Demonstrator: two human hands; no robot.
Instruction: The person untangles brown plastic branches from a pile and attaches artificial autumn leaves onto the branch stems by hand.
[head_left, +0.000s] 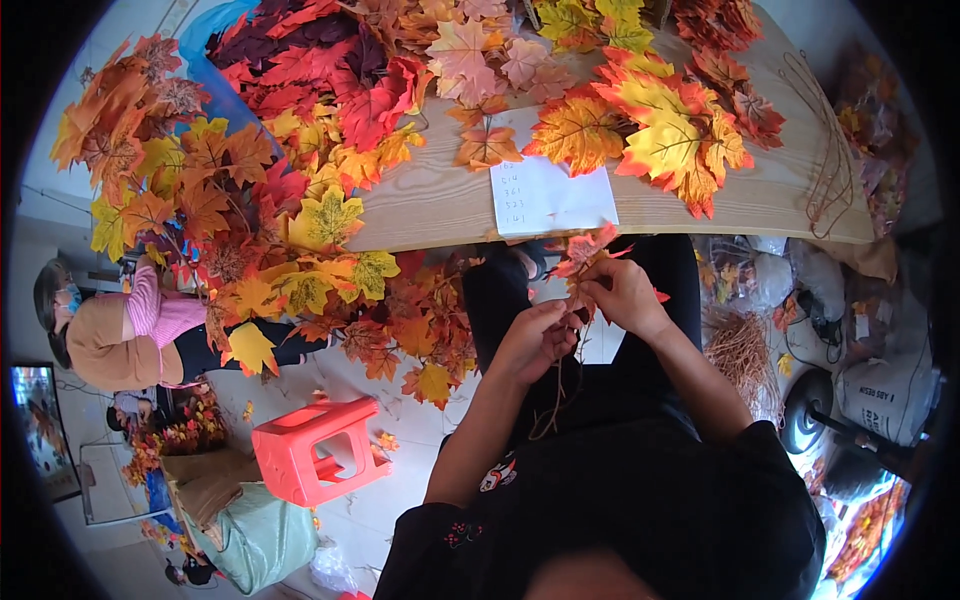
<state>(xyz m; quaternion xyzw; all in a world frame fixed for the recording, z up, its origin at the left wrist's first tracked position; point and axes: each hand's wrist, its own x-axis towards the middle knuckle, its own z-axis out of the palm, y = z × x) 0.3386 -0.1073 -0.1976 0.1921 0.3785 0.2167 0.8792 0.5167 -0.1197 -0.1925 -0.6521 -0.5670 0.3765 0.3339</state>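
Observation:
Above my lap, just off the table's near edge, both hands are close together on an artificial maple leaf vine. Its reddish-pink leaf sticks up past my fingers, and a thin brown stem dangles below them. My left hand is closed, thumb against fingers, around the stem. Slightly higher, my right hand pinches the vine near the leaf's base. The exact grip point is hidden by my fingers. A bunch of yellow-orange maple leaves lies on the table beyond.
Red and purple leaves heap on the wooden table beside a handwritten paper. Orange garlands hang over its left edge. A red plastic stool stands at left, with a person in pink beyond. Brown stems bundle at right.

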